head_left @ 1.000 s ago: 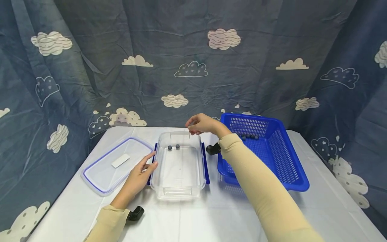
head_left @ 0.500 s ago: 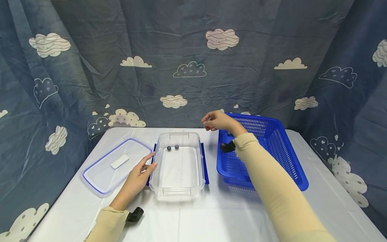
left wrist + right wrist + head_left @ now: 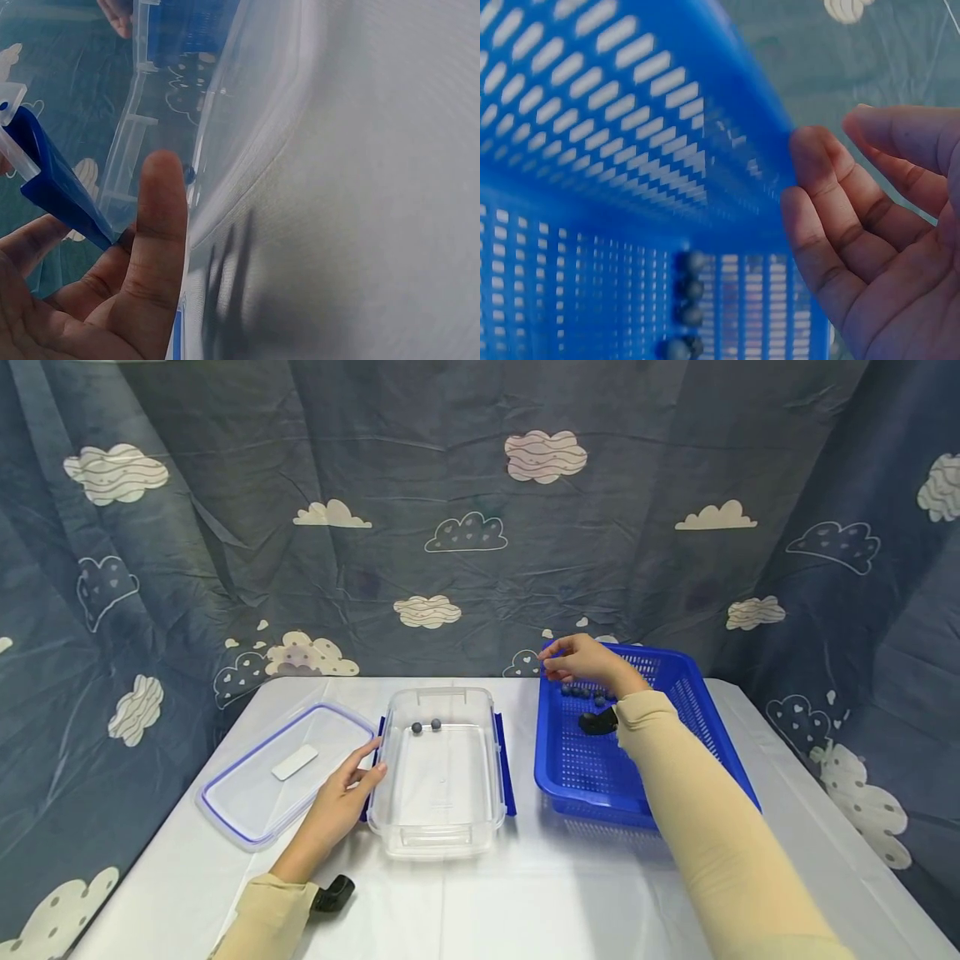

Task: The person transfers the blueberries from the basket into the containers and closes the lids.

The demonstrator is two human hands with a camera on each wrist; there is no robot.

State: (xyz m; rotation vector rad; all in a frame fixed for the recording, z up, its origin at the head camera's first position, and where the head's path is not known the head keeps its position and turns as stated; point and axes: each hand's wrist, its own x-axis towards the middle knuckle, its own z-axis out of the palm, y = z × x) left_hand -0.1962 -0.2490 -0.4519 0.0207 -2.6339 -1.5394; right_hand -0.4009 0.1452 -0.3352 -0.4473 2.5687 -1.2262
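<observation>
A clear plastic container (image 3: 444, 837) with blue side latches stands mid-table, holding two small dark round berries (image 3: 416, 727) that look like blueberries. My left hand (image 3: 337, 802) touches its left side; in the left wrist view the fingers lie by the lowered blue latch (image 3: 60, 176) and the thumb is straight. My right hand (image 3: 588, 663) hovers over the far left corner of a blue plastic basket (image 3: 555, 768), fingers loosely bent with nothing between them. Several more of the berries (image 3: 691, 289) lie at the basket's bottom, below that hand.
Left of the container a clear lid (image 3: 247, 802) with a blue seal and a white label lies flat on the white tablecloth (image 3: 487, 910). Behind the table hangs a dark curtain (image 3: 360, 577) with clouds. A black wrist camera (image 3: 333, 893) sticks out from the left sleeve.
My right hand has moved right, from above the container's far right corner to over the basket. My left hand stays at the container's side. Two berries remain in the container throughout.
</observation>
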